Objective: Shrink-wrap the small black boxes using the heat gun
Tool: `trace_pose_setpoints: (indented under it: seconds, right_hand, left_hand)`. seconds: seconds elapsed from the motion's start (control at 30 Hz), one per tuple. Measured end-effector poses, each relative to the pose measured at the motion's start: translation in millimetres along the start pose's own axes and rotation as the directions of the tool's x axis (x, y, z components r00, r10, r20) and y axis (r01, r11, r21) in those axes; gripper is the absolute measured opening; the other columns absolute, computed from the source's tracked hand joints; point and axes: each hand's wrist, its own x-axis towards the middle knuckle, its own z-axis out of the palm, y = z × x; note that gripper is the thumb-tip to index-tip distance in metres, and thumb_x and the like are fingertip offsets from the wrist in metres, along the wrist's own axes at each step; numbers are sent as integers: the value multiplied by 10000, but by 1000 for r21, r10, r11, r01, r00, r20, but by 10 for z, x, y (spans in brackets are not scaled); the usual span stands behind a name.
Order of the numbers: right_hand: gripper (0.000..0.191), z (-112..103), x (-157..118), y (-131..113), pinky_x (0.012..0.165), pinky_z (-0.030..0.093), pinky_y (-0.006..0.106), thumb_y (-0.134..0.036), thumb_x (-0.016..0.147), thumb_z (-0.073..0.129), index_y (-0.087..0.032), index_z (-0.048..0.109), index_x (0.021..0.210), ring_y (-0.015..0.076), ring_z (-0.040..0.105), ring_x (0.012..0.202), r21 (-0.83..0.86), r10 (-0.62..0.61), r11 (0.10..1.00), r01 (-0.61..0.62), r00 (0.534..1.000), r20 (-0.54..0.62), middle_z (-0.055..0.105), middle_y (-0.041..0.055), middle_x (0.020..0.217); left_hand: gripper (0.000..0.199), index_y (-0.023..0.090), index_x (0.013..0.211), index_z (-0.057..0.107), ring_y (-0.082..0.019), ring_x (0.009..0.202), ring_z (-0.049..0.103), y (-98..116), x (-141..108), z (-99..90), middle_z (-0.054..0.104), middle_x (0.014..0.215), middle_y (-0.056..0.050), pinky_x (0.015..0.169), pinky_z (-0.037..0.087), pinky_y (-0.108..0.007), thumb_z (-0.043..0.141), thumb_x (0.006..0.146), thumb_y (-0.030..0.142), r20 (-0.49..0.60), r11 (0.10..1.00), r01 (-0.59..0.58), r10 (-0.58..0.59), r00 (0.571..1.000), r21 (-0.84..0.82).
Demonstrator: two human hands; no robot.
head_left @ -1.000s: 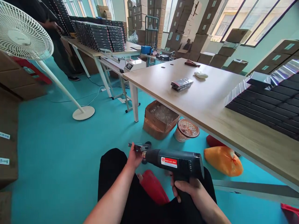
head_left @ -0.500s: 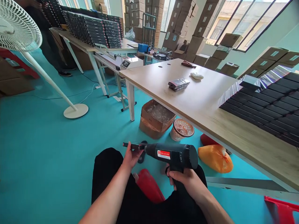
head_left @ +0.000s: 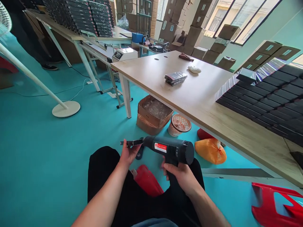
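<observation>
My right hand (head_left: 178, 176) is wrapped round the handle of a dark heat gun (head_left: 168, 148) with a red and white label. The gun's nozzle points left, close to a flat black box (head_left: 132, 143) in my left hand (head_left: 127, 154). Fingers and thumb of that hand grip the box by its edges, above my left knee. Whether the nozzle touches the box, I cannot tell. Shiny film-wrapped packs (head_left: 175, 78) lie on the wooden table (head_left: 201, 91), with a white lump (head_left: 194, 69) behind them.
Stacked black boxes (head_left: 267, 97) cover the table's right part. Below stand a carton of clear plastic (head_left: 151, 116), a waste basket (head_left: 179, 125) and an orange bag (head_left: 210, 151). A red stool (head_left: 272, 201) is at lower right, a white fan (head_left: 66, 108) at left. A person (head_left: 28, 34) stands behind.
The camera view has turned slightly to the right and down, so the surroundings have shifted left and up. My hands keep their grips on the heat gun and box, whose tilt has changed slightly.
</observation>
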Motion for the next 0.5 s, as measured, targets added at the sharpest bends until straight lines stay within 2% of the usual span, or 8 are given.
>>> trace_pose_setpoints:
  seconds: [0.03,0.1,0.23,0.33,0.4,0.5]
  right_hand:
    - [348,-32,12,2,586,483,310,-456,786,802,-149,690,905,198,581,698,5,11,1000,-11,999,-53,635,49,731]
    - [409,-111,18,-3,556,479,297,-443,761,827,-137,699,1000,187,588,675,39,46,998,-42,995,-88,660,59,797]
    - [413,-203,-8,-21,537,480,277,-401,768,824,-122,708,1049,171,605,663,146,43,988,-40,999,-14,680,78,876]
    - [410,-227,0,-24,551,486,272,-404,764,832,-127,713,1041,172,612,684,172,52,984,-46,998,-33,681,73,866]
    - [416,-273,2,-22,557,488,273,-414,762,837,-134,716,1045,172,609,694,184,60,982,-49,997,-56,681,72,878]
    - [421,-394,-45,-13,551,489,272,-425,754,843,-143,725,1044,166,596,692,200,76,978,-65,996,-46,670,69,902]
  left_hand:
    - [349,164,931,526,-251,818,747,4,-8,4,686,881,-110,725,658,-429,451,1046,485,-13,1000,-2,2,1000,-16]
    - [343,170,895,520,-269,853,747,6,-22,5,681,872,-104,754,656,-474,462,1045,473,-6,999,4,-4,1000,-35]
    - [344,175,859,539,-261,811,736,-2,-39,1,668,786,-86,764,652,-477,447,1052,445,50,1000,-22,23,999,-19]
    - [316,136,999,612,-299,902,739,22,-46,-19,712,899,-155,783,641,-465,440,1031,399,101,999,39,-42,994,25]
    - [335,84,1121,633,-332,986,731,52,-46,-46,719,1007,-206,803,628,-469,454,950,310,126,993,103,-110,986,65]
    - [394,83,1095,657,-304,871,736,76,-31,-81,728,963,-170,776,616,-456,493,752,186,76,991,71,-80,994,114]
